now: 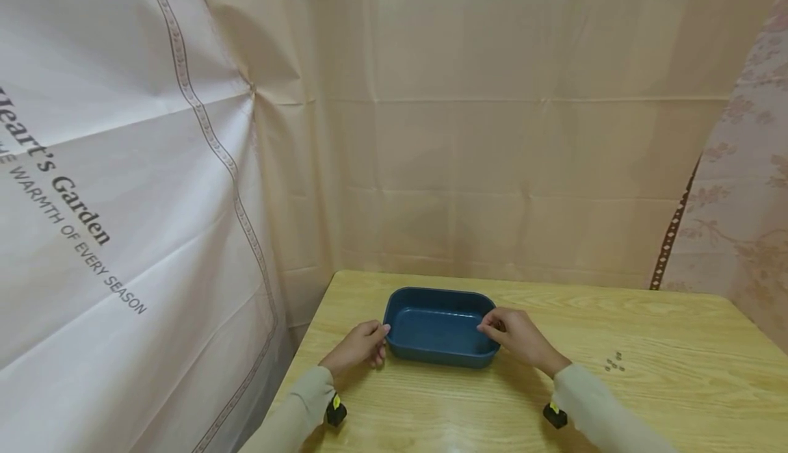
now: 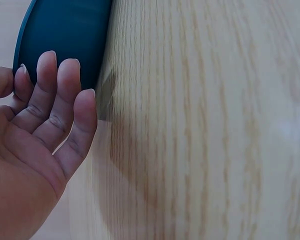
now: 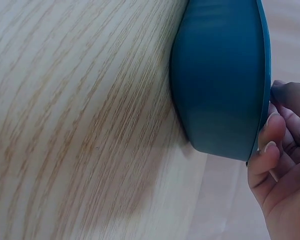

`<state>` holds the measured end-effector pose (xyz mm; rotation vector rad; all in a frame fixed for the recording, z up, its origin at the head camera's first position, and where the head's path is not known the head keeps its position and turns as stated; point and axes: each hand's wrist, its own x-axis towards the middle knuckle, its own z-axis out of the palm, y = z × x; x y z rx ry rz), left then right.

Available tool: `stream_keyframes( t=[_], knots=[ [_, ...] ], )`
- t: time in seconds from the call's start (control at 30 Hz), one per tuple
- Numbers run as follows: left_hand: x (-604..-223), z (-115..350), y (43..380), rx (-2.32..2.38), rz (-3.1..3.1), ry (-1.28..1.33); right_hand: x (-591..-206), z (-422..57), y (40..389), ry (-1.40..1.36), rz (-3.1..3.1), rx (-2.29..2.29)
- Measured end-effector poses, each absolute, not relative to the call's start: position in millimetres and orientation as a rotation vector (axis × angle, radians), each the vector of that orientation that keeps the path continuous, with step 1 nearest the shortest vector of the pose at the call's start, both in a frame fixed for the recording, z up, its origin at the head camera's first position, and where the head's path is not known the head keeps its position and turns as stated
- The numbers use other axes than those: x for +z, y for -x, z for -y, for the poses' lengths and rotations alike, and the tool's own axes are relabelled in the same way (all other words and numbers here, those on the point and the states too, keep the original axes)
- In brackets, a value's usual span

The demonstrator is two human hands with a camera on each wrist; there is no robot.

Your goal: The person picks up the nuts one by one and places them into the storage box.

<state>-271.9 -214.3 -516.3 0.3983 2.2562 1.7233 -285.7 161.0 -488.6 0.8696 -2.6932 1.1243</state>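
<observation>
A deep blue rectangular tray (image 1: 440, 356) with rounded corners stands on the wooden table. My left hand (image 1: 363, 345) pinches its left rim between thumb and index finger; the other fingers curve loosely beside the wall in the left wrist view. Over the right rim is my right hand (image 1: 520, 333), its thumb and index fingertips brought together above the inside of the tray. Its other fingers lie curled by the rim in the right wrist view. Whether anything small sits between those fingertips is hidden. Several tiny grey pieces (image 1: 614, 363), like nuts, lie to the right.
The wooden table (image 1: 455, 405) has its far edge against a beige hanging cloth (image 1: 455, 131). A printed white cloth (image 1: 154, 200) hangs along the left side, and a flowered cloth (image 1: 739, 220) on the right.
</observation>
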Motion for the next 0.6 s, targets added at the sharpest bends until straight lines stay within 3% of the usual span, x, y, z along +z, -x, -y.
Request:
stream_keyframes(
  t=[0.6],
  knots=[
    [-515.4,213.9,271.3,1.726,-2.263,-0.393,-488.2,-155.1,288.6,-0.880,2.692,1.082]
  ],
)
